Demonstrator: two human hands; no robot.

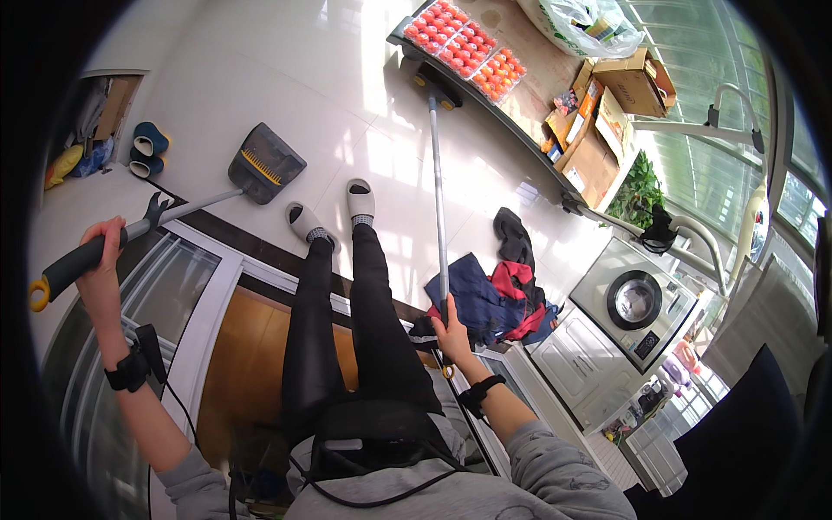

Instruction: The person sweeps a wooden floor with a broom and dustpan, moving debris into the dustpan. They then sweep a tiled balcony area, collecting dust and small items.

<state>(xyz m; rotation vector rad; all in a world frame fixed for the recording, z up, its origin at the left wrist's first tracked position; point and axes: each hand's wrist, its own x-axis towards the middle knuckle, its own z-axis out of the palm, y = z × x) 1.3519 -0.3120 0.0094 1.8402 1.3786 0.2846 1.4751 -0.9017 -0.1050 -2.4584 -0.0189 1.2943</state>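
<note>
My left hand grips the dark handle of a long-handled dustpan, whose grey pan with yellow comb teeth is near the floor ahead of my slippers. In my right hand is the lower end of a broom's metal pole. The broom head, dark with yellow parts, lies at the edge of a low platform, partly in its shadow. To the right of the pole, a heap of dark blue, red and black clothes lies on the floor.
Clear trays of red fruit, cardboard boxes and a plastic bag sit on the platform. A washing machine stands at right. Blue boots are at left, near a sliding door track. Exercise equipment stands by the windows.
</note>
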